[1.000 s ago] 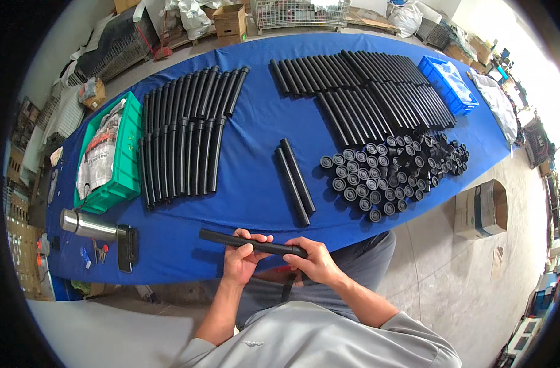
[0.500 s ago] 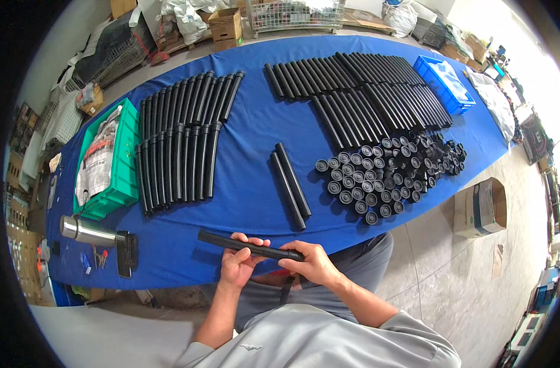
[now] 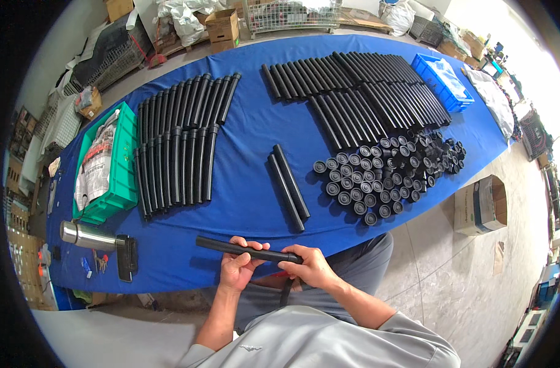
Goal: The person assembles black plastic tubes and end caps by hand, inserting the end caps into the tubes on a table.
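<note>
A black tube lies across both my hands at the near edge of the table, its free end pointing left. My left hand grips it around the middle. At its right end my right hand is closed around what looks like a black cap on the tube. Two loose black tubes lie side by side just beyond my hands. To their right spreads a heap of round black caps. Rows of capped tubes rest on the left, and rows of plain tubes lie at the far right.
A blue cloth covers the table. On the left stands a green crate, near a steel flask, a black phone-like object and keys. A blue bin sits far right; a cardboard box is on the floor.
Both hands keep their hold on the tube, with only slight finger shifts at its right end. The whole view has shifted very slightly.
</note>
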Motion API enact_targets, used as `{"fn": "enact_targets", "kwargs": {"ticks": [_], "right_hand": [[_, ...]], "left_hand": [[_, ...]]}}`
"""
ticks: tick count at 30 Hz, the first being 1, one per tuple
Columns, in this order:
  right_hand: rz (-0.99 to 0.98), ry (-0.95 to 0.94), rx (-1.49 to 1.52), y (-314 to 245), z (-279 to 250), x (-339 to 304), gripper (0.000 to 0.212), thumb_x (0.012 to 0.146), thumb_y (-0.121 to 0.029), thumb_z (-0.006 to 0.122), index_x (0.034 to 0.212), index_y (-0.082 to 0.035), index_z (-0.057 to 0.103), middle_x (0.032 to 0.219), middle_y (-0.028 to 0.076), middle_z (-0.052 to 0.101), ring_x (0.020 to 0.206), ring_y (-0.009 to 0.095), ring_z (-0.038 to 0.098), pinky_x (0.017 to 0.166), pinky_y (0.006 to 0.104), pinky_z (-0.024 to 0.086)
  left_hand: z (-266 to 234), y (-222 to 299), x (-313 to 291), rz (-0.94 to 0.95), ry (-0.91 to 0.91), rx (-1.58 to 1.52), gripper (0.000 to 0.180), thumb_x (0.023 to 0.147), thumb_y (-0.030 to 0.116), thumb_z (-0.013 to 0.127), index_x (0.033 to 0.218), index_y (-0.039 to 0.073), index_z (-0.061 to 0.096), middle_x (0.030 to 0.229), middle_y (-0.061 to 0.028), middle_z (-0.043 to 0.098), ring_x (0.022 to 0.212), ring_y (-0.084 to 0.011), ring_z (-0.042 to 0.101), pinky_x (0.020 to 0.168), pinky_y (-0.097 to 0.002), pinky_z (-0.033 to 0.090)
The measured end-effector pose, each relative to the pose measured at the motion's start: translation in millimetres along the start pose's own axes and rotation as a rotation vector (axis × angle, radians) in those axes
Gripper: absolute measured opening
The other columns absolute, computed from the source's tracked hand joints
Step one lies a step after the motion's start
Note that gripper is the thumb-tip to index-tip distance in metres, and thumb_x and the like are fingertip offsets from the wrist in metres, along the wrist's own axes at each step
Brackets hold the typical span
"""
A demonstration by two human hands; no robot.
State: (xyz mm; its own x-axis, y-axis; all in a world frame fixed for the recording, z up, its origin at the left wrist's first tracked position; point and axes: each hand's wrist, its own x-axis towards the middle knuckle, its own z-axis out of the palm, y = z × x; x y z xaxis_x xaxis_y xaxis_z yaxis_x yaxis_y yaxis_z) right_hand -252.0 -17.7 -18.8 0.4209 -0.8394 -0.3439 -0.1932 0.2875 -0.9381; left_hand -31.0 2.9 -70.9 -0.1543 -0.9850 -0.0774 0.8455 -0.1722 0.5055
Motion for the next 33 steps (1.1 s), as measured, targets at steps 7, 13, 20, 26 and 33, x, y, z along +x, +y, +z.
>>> {"fn": "enact_targets", "kwargs": {"ticks": [7, 13, 20, 26, 33], "right_hand": [[-0.025, 0.011, 0.008, 7.9, 0.5, 0.2, 0.032, 0.087, -0.017, 0.075, 0.112, 0.002, 0.066, 0.077, 0.006, 0.068, 0.065, 0.012, 0.064, 0.059, 0.0269, 0.053], [-0.655, 0.254, -0.614, 19.8, 4.6, 2.5, 0.034, 0.085, -0.019, 0.074, 0.112, 0.000, 0.064, 0.095, 0.016, 0.065, 0.078, 0.031, 0.066, 0.062, 0.0349, 0.054], [-0.143, -0.009, -0.117, 3.0, -0.3, -4.1, 0.037, 0.086, -0.018, 0.075, 0.115, 0.001, 0.064, 0.085, 0.013, 0.065, 0.072, 0.027, 0.066, 0.062, 0.0343, 0.052], [-0.470, 0.130, -0.320, 12.9, 0.0, -0.3, 0.033, 0.087, -0.020, 0.073, 0.112, 0.002, 0.066, 0.082, 0.014, 0.065, 0.071, 0.027, 0.064, 0.062, 0.0359, 0.050], [-0.598, 0.196, -0.519, 19.5, 4.7, 0.5, 0.036, 0.087, -0.022, 0.072, 0.113, 0.001, 0.062, 0.090, 0.018, 0.064, 0.080, 0.036, 0.066, 0.069, 0.0425, 0.053]], "left_hand": [[5.5, 1.7, -0.6, -0.006, 0.005, 0.045, 0.027, 0.087, 0.001, 0.069, 0.108, 0.007, 0.053, 0.112, -0.0218, 0.066, 0.118, -0.0388, 0.061, 0.095, -0.0506, 0.057], [10.5, -0.7, 3.7, -0.032, 0.101, -0.009, 0.032, 0.086, 0.002, 0.071, 0.113, 0.007, 0.055, 0.115, -0.0209, 0.066, 0.119, -0.0383, 0.060, 0.093, -0.0513, 0.059], [-0.5, 0.5, 2.4, -0.042, -0.016, -0.050, 0.027, 0.089, 0.000, 0.067, 0.113, 0.006, 0.056, 0.114, -0.0214, 0.066, 0.119, -0.0399, 0.060, 0.096, -0.0517, 0.057], [0.8, -0.4, 5.2, -0.041, -0.023, -0.014, 0.027, 0.089, 0.000, 0.067, 0.112, 0.007, 0.056, 0.113, -0.0208, 0.066, 0.120, -0.0398, 0.059, 0.096, -0.0521, 0.056], [16.0, 1.2, 4.2, -0.059, 0.052, -0.022, 0.024, 0.090, 0.002, 0.067, 0.112, 0.008, 0.057, 0.115, -0.0212, 0.066, 0.119, -0.0388, 0.060, 0.096, -0.0506, 0.057]]}}
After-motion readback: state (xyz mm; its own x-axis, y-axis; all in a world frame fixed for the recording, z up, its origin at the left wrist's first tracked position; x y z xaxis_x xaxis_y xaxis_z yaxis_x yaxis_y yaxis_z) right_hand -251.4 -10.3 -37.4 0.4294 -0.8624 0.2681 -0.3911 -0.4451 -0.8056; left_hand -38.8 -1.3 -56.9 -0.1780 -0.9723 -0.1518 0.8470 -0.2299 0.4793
